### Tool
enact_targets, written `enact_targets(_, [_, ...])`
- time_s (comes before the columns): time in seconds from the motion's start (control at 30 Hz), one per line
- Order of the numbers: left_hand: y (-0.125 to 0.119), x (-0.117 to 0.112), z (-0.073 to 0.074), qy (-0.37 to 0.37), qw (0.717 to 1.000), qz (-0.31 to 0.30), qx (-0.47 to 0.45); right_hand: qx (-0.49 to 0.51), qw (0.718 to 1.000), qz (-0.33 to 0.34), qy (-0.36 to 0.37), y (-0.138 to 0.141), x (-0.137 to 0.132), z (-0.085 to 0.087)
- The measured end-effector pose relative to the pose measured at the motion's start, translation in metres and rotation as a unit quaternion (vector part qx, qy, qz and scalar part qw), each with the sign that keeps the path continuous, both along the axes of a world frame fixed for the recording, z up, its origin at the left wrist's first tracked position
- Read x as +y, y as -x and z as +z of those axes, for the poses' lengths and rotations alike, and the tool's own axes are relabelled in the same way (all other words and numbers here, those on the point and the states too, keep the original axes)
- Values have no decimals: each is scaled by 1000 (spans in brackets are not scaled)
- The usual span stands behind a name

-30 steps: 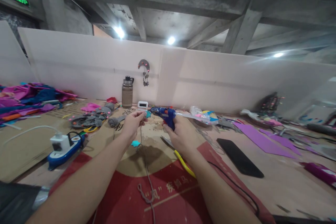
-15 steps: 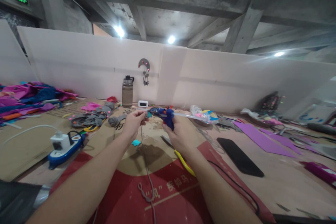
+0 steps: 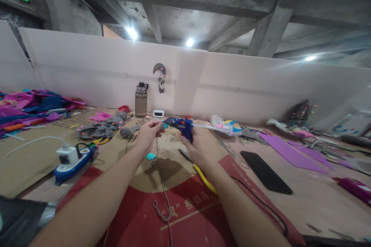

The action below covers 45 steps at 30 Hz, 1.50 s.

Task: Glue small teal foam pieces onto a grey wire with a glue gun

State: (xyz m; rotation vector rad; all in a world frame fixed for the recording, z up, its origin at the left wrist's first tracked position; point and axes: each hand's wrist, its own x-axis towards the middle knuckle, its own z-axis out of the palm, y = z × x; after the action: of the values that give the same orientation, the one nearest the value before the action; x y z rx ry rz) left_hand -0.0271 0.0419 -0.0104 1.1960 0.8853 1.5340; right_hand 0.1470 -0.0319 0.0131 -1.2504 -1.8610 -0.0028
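My right hand (image 3: 199, 146) grips a blue hot glue gun (image 3: 183, 126) with a clear glue stick (image 3: 207, 127) sticking out behind it, its nozzle pointing left. My left hand (image 3: 147, 134) pinches a small teal piece (image 3: 164, 125) right at the nozzle, together with a grey cord (image 3: 161, 185) that hangs down from the fingers onto the table. Both hands are held above the cardboard-covered table (image 3: 304, 204), fingers closed. A second teal piece (image 3: 150, 157) lies on the table below my left hand.
A blue and white power strip (image 3: 71, 158) sits left. A black phone (image 3: 266, 167) lies right, near purple felt sheets (image 3: 290, 155). A water bottle (image 3: 140, 100) and a white clock (image 3: 158, 114) stand at the white back wall. Grey felt shapes (image 3: 98, 129) and bright fabric (image 3: 31, 108) lie far left. Yellow-handled scissors (image 3: 199, 171) lie under my right wrist.
The glue gun nozzle has moved slightly left, closer to the teal piece in my left hand. Otherwise the hands have barely moved.
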Motion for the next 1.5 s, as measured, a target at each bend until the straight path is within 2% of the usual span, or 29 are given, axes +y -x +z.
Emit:
enact_targets(0.93, [0, -1, 0, -2, 1000, 5, -1, 23, 1000, 17, -3, 0, 3, -4])
enact_targets(1.5, [2, 0, 3, -3, 1000, -3, -5, -1, 1000, -14, 10, 1, -3, 3])
